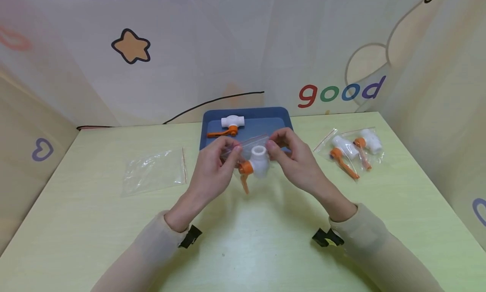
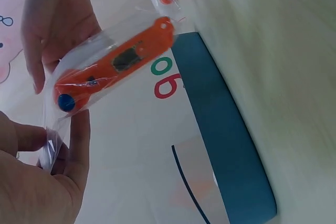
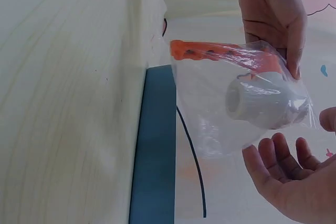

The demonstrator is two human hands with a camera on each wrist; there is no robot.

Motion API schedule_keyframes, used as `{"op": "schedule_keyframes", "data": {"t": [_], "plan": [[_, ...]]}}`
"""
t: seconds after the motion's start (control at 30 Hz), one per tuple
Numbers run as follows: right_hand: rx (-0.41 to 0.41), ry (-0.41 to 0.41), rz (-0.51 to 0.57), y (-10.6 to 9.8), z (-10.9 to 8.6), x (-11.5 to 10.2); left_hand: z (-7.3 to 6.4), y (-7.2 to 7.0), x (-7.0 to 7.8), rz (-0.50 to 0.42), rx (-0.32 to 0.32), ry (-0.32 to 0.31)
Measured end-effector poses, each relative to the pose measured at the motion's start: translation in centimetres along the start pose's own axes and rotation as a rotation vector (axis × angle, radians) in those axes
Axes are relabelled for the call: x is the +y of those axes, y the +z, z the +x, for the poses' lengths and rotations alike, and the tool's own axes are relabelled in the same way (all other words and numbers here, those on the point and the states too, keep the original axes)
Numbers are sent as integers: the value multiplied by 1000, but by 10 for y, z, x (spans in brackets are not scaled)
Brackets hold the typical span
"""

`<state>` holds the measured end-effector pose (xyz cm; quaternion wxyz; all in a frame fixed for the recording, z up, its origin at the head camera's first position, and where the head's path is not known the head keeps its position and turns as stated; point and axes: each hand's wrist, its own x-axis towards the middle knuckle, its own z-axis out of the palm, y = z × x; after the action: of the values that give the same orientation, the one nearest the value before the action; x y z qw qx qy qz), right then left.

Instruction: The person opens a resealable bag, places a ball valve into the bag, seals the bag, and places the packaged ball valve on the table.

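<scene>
A clear zip bag (image 3: pixel 210 124) with a white plastic ball valve (image 1: pixel 260 163) inside hangs above the table, between both hands. The valve's orange lever handle (image 2: pixel 126 59) points down in the head view. My left hand (image 1: pixel 214 167) pinches the bag's edge between thumb and fingers. At the bag's other side is my right hand (image 1: pixel 298 163); in the right wrist view its thumb and loosely bent fingers stand apart, fingertips close to the plastic. Whether they touch it is hard to tell.
Behind the hands, a blue tray (image 1: pixel 282 114) bears an unbagged white valve (image 1: pixel 233 122) with an orange handle. An unfilled clear bag (image 1: pixel 153 171) lies at left. Two bagged valves (image 1: pixel 347 150) lie at right. A printed curtain (image 1: pixel 228 51) borders the table.
</scene>
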<state>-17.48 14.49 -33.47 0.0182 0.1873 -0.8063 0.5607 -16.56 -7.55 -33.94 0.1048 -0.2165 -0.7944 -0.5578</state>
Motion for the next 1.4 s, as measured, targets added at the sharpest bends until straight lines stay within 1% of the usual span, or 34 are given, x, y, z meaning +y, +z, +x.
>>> {"op": "schedule_keyframes", "data": {"t": [0.07,0.2,0.37,0.6,0.73,0.8,0.97,1.03,1.1,1.3,1.4], "plan": [[-17,5,-21,-1,-1,0,0,0,-1,-12,15,-10],[-51,-11,-92,0,-3,-1,2,-1,-2,-45,44,-35],[-60,-49,-168,2,-5,-3,2,-1,-2,-100,61,-79],[-57,-101,-278,4,-6,-6,2,-1,-4,-95,63,-104],[-81,-136,-334,6,-6,-7,2,-1,-5,-108,51,-130],[-95,-145,-357,7,-7,-7,2,-1,-6,-129,38,-152],[-111,-175,-416,10,-8,-5,1,0,-3,-200,-13,-226],[-104,-190,-438,11,-8,-5,0,1,-2,-226,-34,-241],[-94,-201,-449,11,-7,-4,0,2,-2,-248,-50,-241],[-71,-210,-448,12,-8,-5,-1,4,-4,-288,-70,-220],[-73,-202,-445,11,-8,-4,-2,4,-3,-317,-89,-228]]}}
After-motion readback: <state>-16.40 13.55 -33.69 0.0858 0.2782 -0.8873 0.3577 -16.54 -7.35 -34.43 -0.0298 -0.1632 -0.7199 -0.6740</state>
